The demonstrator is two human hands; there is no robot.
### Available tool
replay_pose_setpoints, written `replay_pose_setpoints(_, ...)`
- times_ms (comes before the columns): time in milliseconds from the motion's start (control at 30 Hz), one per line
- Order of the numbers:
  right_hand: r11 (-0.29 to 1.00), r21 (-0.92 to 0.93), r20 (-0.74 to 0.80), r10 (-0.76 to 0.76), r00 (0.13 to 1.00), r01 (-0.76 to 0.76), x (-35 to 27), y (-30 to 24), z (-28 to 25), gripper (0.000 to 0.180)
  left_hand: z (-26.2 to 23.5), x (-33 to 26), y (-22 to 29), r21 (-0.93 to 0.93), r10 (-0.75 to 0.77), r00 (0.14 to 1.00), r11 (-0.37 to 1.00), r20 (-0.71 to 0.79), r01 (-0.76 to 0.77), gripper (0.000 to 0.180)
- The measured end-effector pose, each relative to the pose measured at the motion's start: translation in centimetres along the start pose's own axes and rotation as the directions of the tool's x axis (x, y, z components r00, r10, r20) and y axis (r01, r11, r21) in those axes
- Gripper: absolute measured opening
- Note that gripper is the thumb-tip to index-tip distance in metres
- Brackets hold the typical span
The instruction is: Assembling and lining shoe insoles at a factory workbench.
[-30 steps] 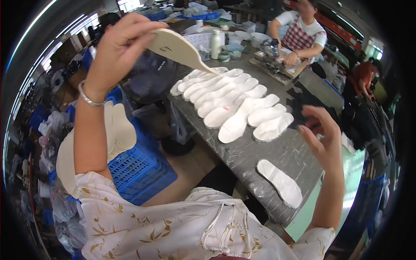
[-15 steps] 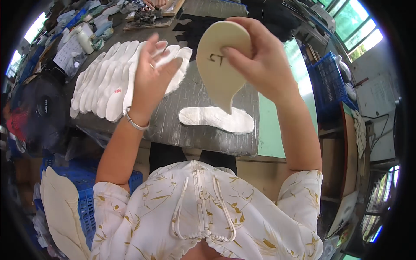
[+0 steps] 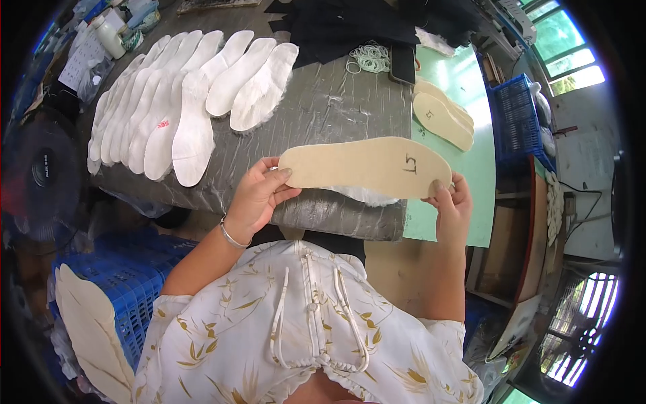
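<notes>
I have both hands apart, each pinching one end of the same tan insole (image 3: pixel 363 165): the left hand (image 3: pixel 259 195) grips the narrower end between thumb and fingers, and the right hand (image 3: pixel 452 215) clamps the wider end, its thumb near a dark handwritten mark. The insole stretches crosswise between them, flat face toward me, above the near edge of the dark table (image 3: pixel 316 108). Under it — mostly covered — I see the edge of a fluffy white insole (image 3: pixel 367 195); I cannot tell whether the two touch. A silver bracelet (image 3: pixel 232 232) circles the left wrist. Beyond the left hand and farther left, white insoles (image 3: pixel 192 145) lie in overlapping rows. Past the right hand, a green board (image 3: pixel 481 202) sits beside the table, bearing a small stack of tan insoles (image 3: pixel 441 121). Straight ahead of the hands, well apart from them, I make out a heap of pale rubber bands (image 3: pixel 372 58), with a dark flat object (image 3: pixel 402 64) just to its right and black cloth (image 3: pixel 330 27) behind. Down to the left of the left hand stands a blue basket (image 3: pixel 145 303) with more large tan pieces (image 3: pixel 91 330) at its side — whether inside or against it, I can't tell.
</notes>
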State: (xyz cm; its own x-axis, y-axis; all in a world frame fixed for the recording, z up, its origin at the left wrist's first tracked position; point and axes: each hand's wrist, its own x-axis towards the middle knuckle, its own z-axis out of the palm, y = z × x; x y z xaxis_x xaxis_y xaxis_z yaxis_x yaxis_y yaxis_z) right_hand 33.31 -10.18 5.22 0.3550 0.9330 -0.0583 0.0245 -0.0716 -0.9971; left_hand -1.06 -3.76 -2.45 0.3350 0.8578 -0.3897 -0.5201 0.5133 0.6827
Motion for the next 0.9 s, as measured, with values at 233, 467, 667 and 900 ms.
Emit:
replay_pose_setpoints(233,0.918,-0.393,0.035,-0.047,0.998,0.057,-0.6,1.4,-1.3,0.012,-2.1,-1.0,-1.8,0.160,0.045,0.991,0.987,-0.126,-0.024,0.019)
replay_pose_setpoints(467,0.949,-0.162,-0.061,0.263,0.963,-0.270,-2.0,1.4,-1.1,0.031,-2.7,-0.9,-3.2,0.376,0.329,0.921,0.896,-0.210,-0.234,0.053)
replay_pose_setpoints(667,0.860,-0.368,-0.096,0.345,0.934,-0.355,-1.1,1.7,-2.8,0.027,-3.1,0.5,-2.8,0.627,0.384,0.908,0.752,-0.169,-0.202,0.058)
replay_pose_setpoints(900,0.874,-0.260,-0.040,0.414,0.909,-0.410,0.5,1.0,-1.3,0.017,-3.5,0.7,-2.8,0.634,0.415,0.897,0.737,-0.151,-0.234,0.057)
